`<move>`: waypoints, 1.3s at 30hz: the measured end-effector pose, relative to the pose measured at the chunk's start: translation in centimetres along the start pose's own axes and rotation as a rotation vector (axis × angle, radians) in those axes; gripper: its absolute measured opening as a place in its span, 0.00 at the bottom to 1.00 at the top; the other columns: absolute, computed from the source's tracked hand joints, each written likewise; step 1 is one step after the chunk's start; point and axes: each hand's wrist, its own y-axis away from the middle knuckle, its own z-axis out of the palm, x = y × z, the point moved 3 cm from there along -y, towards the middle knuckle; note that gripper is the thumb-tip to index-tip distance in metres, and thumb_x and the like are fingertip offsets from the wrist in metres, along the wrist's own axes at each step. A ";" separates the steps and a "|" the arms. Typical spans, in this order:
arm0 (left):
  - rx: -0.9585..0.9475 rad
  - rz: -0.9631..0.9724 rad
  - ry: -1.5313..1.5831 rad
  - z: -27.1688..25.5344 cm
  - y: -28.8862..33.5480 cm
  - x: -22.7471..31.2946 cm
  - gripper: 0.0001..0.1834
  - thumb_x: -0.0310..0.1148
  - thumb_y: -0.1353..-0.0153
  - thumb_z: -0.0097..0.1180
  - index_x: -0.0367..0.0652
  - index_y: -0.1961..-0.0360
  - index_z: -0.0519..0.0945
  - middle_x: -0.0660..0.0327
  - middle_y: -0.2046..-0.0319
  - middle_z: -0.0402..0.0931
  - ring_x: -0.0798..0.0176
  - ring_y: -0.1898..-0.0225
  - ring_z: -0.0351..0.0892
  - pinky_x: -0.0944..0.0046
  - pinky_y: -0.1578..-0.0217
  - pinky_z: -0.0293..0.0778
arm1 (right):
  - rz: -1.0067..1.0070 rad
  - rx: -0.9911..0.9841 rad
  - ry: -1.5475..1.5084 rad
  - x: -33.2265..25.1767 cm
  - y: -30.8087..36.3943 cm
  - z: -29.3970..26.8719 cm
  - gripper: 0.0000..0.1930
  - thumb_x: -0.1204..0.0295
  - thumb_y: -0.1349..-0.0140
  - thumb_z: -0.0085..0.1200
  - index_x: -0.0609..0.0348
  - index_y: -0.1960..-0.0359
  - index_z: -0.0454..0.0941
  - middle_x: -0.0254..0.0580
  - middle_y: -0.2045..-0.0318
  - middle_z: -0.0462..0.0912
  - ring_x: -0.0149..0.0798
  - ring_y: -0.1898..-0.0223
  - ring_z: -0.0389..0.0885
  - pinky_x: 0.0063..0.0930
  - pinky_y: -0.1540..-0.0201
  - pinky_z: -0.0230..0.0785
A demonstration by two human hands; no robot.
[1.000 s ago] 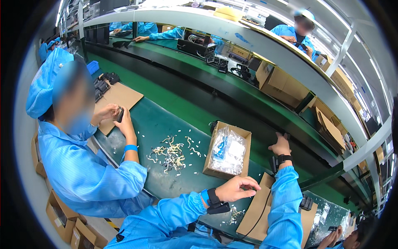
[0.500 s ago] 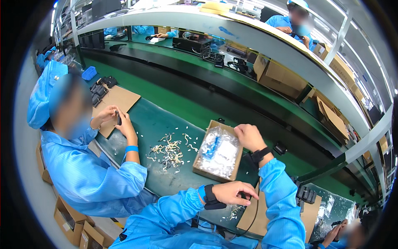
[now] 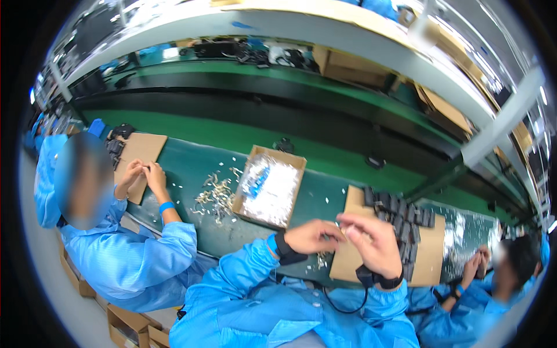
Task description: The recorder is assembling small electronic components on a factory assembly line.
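Note:
My left hand (image 3: pixel 313 236) hovers over the near edge of the green workbench (image 3: pixel 200 159), fingers loosely bent and apart. Close by, my right hand (image 3: pixel 374 243) has its thumb and fingertips drawn together. Whatever may be between them is too blurred to make out. Both hands point at each other, between an open cardboard box (image 3: pixel 297 194) and a brown cardboard sheet (image 3: pixel 342 264). Inside the box lie clear plastic bags of small pale pieces (image 3: pixel 278 185) and something blue (image 3: pixel 256 181). Dark wristbands with a cable are on my wrists.
Short cream and black wires (image 3: pixel 217 197) are heaped left of the box. Several black devices (image 3: pixel 400 214) stand in rows on the sheet. A co-worker (image 3: pixel 127 249) sits at the left, another (image 3: pixel 502 278) at the right. A metal post (image 3: pixel 499 116) slants up at the right.
My right hand has left the box's far right edge and come down beside my left hand. The view has turned to the right, showing more of the black devices.

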 end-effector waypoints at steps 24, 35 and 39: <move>0.487 -0.395 -0.654 5.1 7.1 1.2 0.11 0.27 0.38 0.65 0.40 0.54 0.86 0.53 0.56 0.83 0.46 0.52 0.81 0.52 0.51 0.77 | 0.506 0.062 -0.279 17.0 17.5 -1.6 0.15 0.71 0.31 0.63 0.66 0.46 0.84 0.44 0.64 0.90 0.32 0.68 0.88 0.26 0.66 0.81; 0.619 -0.549 -1.061 3.1 6.5 0.4 0.08 0.29 0.38 0.65 0.40 0.59 0.85 0.51 0.63 0.81 0.42 0.57 0.81 0.46 0.55 0.78 | 0.441 -0.055 -0.224 15.6 14.1 1.3 0.14 0.74 0.30 0.63 0.66 0.45 0.84 0.36 0.66 0.88 0.25 0.66 0.83 0.22 0.63 0.76; 0.649 -0.579 -1.034 2.7 7.2 0.0 0.06 0.28 0.37 0.63 0.41 0.59 0.84 0.51 0.62 0.81 0.42 0.57 0.81 0.46 0.54 0.78 | 0.431 -0.083 -0.239 16.2 13.5 2.8 0.15 0.73 0.32 0.64 0.65 0.46 0.84 0.41 0.66 0.89 0.30 0.68 0.86 0.25 0.63 0.78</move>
